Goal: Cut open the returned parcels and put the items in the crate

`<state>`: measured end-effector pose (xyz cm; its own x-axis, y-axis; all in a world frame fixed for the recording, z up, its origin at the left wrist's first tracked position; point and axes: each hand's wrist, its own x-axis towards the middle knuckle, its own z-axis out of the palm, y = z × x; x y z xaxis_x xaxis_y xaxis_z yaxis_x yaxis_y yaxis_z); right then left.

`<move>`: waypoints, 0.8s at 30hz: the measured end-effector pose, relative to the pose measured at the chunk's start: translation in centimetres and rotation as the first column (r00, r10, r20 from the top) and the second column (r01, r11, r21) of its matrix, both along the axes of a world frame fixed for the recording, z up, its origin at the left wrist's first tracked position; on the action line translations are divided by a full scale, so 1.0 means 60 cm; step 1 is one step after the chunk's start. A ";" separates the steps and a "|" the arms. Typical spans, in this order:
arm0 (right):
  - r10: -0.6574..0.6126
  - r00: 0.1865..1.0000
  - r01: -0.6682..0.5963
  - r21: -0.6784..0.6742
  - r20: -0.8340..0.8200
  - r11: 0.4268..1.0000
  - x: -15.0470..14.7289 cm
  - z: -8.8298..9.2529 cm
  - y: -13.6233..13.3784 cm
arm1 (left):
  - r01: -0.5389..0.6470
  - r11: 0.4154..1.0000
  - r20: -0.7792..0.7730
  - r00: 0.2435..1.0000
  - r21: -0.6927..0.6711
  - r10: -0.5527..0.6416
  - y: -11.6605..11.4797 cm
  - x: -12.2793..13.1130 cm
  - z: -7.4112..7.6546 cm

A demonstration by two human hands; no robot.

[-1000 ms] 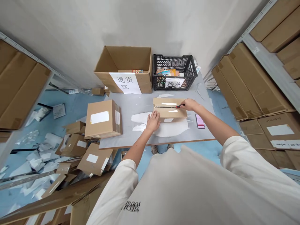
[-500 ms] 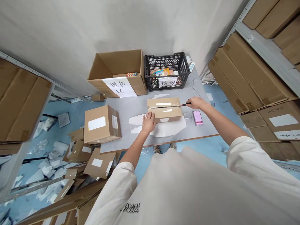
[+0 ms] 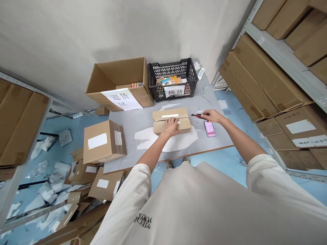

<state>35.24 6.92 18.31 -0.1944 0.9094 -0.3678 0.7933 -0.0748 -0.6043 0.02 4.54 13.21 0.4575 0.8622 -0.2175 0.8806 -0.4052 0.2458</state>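
Note:
A flat brown cardboard box (image 3: 163, 117) with a taped seam lies in the middle of the grey table (image 3: 133, 115). My left hand (image 3: 170, 126) rests on the box's near top edge, fingers curled over the flap. My right hand (image 3: 211, 116) is to the right of the box, closed on a red and black utility knife (image 3: 196, 115) that points left toward the box's end. A pink phone (image 3: 209, 128) lies on the table just under my right hand.
An open cardboard box (image 3: 120, 80) with a paper sign and a black plastic crate (image 3: 173, 79) stand at the table's far edge. A sealed box (image 3: 103, 141) sits on the left corner. Loose cartons and paper litter the floor left. Shelves of cartons flank both sides.
My right hand drew the knife rightward off the box seam and now holds it beside the box. My left hand moved from the box's left corner to its top middle.

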 end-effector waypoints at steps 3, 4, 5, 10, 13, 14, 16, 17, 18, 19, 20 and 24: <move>-0.035 0.995 0.033 -0.026 -0.097 0.999 -0.007 -0.020 0.002 | -0.039 0.999 -0.071 0.997 -0.025 0.037 0.021 0.019 -0.001; -0.039 0.992 0.036 -0.027 -0.119 0.999 -0.008 -0.027 0.004 | -0.048 0.998 -0.083 0.996 -0.037 0.045 0.026 0.021 0.000; -0.038 0.990 0.035 -0.024 -0.138 0.999 -0.008 -0.034 0.008 | -0.052 0.997 -0.089 0.995 -0.048 0.048 0.029 0.022 0.000; 0.107 0.987 -0.106 0.017 -0.120 0.994 -0.004 -0.059 0.037 | -0.052 0.997 -0.113 0.993 -0.052 0.046 0.029 0.026 0.001; 0.227 0.974 -0.227 0.071 0.012 0.971 -0.006 -0.063 0.065 | -0.046 0.998 -0.121 0.992 -0.034 0.042 0.023 0.027 -0.002; 0.262 0.963 -0.266 0.083 0.063 0.960 -0.008 -0.063 0.076 | -0.046 0.999 -0.118 0.992 -0.026 0.042 0.021 0.027 -0.002; 0.318 0.935 -0.334 0.086 0.154 0.939 -0.016 -0.062 0.096 | -0.049 0.999 -0.107 0.993 -0.012 0.048 0.018 0.025 -0.003; 0.338 0.923 -0.356 0.077 0.183 0.931 -0.019 -0.063 0.105 | -0.053 0.999 -0.102 0.993 -0.007 0.052 0.016 0.023 -0.004; 0.353 0.915 -0.371 0.062 0.196 0.926 -0.022 -0.063 0.112 | -0.059 0.998 -0.096 0.994 -0.005 0.058 0.015 0.021 -0.004; 0.363 0.912 -0.377 0.043 0.190 0.925 -0.024 -0.065 0.117 | -0.064 0.998 -0.092 0.994 -0.007 0.063 0.014 0.020 -0.004; 0.365 0.916 -0.374 0.022 0.167 0.927 -0.025 -0.068 0.121 | -0.069 0.998 -0.088 0.994 -0.011 0.068 0.013 0.018 -0.004; 0.346 0.938 -0.347 -0.104 -0.030 0.932 -0.016 -0.087 0.110 | -0.085 0.996 -0.079 0.993 -0.020 0.083 0.014 0.015 -0.003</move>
